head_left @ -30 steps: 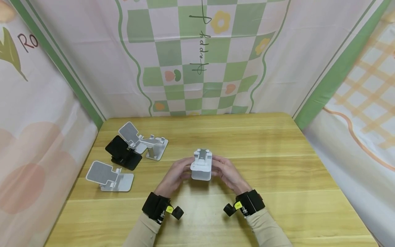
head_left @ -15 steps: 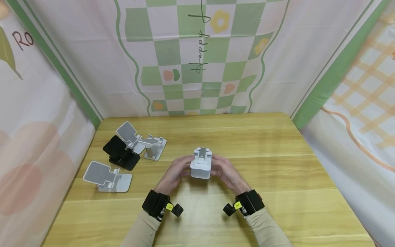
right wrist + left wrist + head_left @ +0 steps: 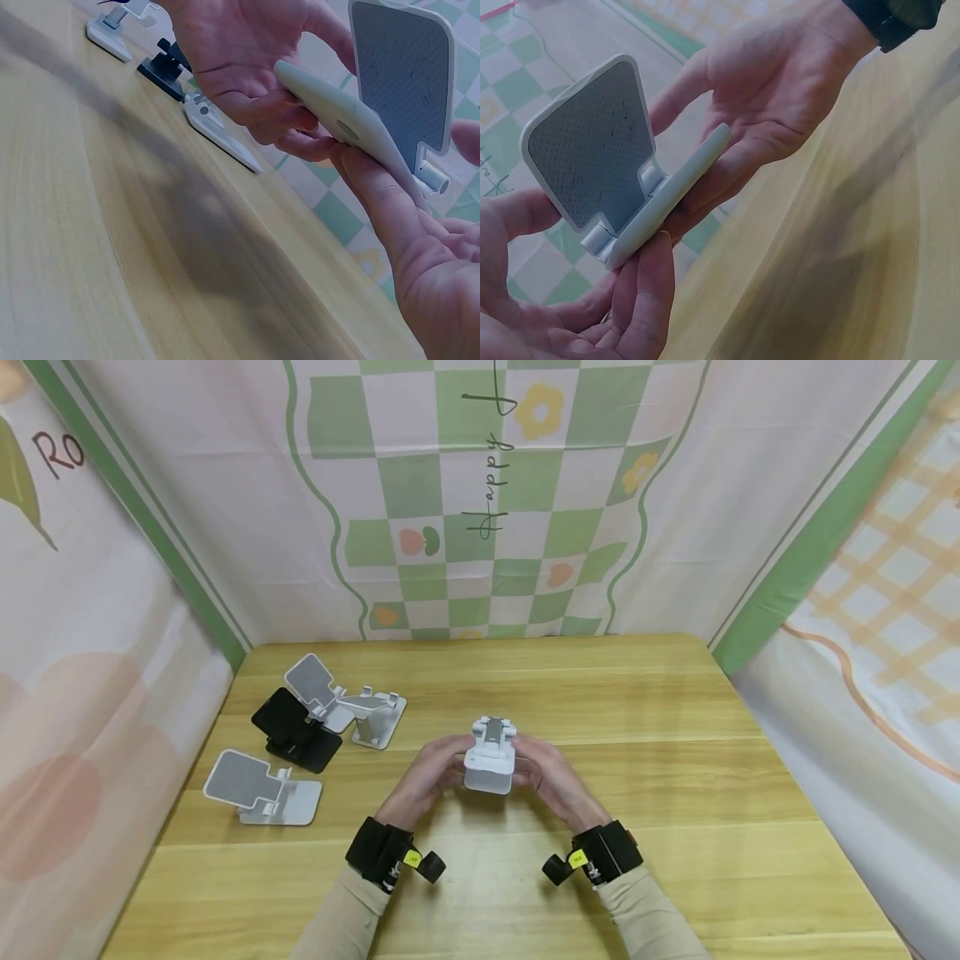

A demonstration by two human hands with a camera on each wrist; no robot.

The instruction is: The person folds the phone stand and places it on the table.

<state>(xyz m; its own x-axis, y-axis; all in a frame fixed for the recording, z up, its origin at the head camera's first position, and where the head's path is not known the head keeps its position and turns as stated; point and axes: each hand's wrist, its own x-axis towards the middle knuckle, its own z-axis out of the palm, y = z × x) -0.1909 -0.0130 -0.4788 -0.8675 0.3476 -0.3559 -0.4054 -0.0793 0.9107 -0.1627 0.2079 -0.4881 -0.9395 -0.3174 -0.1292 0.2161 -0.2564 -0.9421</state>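
1. Four stands occupy the left of the wooden table point(image 3: 637, 710): a near-left white stand point(image 3: 292, 803) close to the left edge, a black stand point(image 3: 303, 739), a far-left white stand point(image 3: 309, 680), and a white stand with its plate nearly level point(image 3: 378, 720), rightmost of them.
2. Broad wood stretches from the hands to the right edge; the far edge meets a checkered cloth point(image 3: 468, 560).
3. White phone stand point(image 3: 489, 758) sits at mid-table, raised above the wood, its gray-padded plate point(image 3: 592, 142) opened at an angle from its base point(image 3: 337, 112).
4. Both hands pinch it: the left hand point(image 3: 423, 783) from the left, the right hand point(image 3: 557, 785) from the right, fingers under the base.
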